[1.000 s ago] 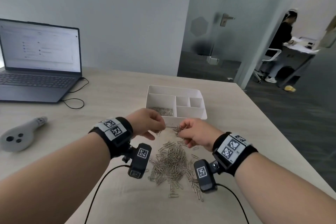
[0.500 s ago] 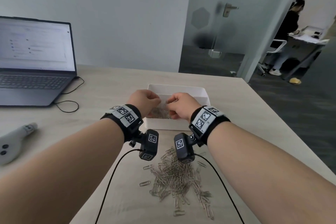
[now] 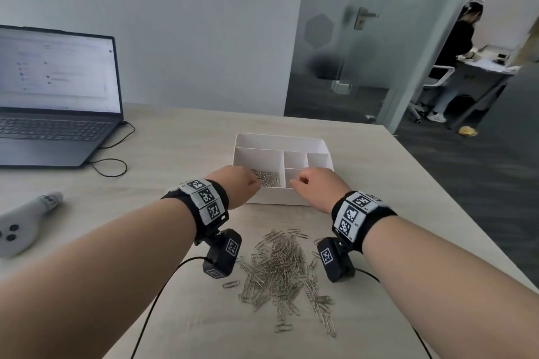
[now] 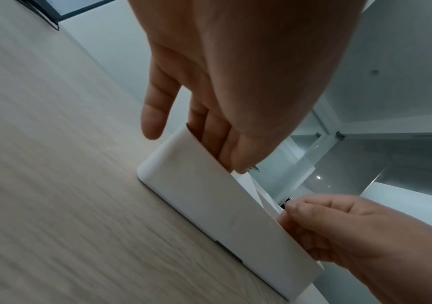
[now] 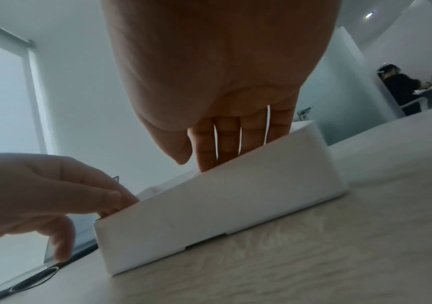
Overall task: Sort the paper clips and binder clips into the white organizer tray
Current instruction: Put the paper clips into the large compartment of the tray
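Observation:
The white organizer tray [image 3: 280, 137] sits mid-table, and its large left compartment holds several silver paper clips [image 3: 267, 178]. A loose pile of paper clips [image 3: 280, 271] lies on the table between my forearms. My left hand [image 3: 239, 186] hangs over the tray's near left corner. In the left wrist view its fingers [image 4: 217, 139] reach straight down behind the tray wall [image 4: 209, 195]. My right hand [image 3: 315, 186] hovers over the near edge by the small compartments, its fingers [image 5: 230, 144] straight and their tips hidden behind the wall [image 5: 222, 205]. I see no clip in either hand and no binder clips.
An open laptop [image 3: 55, 96] with a black cable [image 3: 110, 166] stands at the far left. A grey handheld device [image 3: 23, 224] lies at the left edge. The table's right edge [image 3: 437, 189] runs close by. A person [image 3: 458, 46] stands at a desk beyond the glass door.
Both hands rose from the pile with pinched clips, moved over the tray's left compartment, then spread apart and drew back toward its near edge. The view shifted slightly.

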A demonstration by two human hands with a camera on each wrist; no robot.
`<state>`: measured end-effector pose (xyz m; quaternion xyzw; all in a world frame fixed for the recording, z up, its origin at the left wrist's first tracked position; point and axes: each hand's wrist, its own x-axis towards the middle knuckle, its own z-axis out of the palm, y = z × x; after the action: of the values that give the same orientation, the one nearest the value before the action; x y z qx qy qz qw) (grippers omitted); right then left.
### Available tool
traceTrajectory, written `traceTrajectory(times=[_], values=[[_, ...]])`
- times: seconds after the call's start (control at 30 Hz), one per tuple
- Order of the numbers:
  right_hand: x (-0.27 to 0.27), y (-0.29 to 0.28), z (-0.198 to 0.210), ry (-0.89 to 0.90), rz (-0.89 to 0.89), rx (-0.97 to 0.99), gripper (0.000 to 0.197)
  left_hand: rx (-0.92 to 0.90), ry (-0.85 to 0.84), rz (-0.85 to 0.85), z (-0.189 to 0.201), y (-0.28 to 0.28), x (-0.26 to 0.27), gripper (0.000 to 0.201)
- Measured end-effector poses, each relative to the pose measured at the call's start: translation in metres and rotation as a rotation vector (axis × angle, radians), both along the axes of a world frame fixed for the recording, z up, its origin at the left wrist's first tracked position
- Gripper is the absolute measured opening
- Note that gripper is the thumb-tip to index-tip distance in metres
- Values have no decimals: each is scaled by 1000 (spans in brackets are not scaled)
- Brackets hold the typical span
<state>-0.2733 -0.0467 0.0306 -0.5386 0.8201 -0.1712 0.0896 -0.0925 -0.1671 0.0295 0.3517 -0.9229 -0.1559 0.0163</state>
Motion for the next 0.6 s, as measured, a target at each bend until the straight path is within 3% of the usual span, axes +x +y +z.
traceTrajectory(times=[0.17, 0.4, 0.6], values=[[1, 12, 1, -10, 56, 44, 12, -12, -31, 38, 2, 7, 2, 30], [9, 32, -1, 43, 47, 92, 34, -30, -34, 43, 5, 32, 20, 26], [20, 51, -4, 58, 74, 82, 37, -21, -60, 45, 2, 51, 36, 33]])
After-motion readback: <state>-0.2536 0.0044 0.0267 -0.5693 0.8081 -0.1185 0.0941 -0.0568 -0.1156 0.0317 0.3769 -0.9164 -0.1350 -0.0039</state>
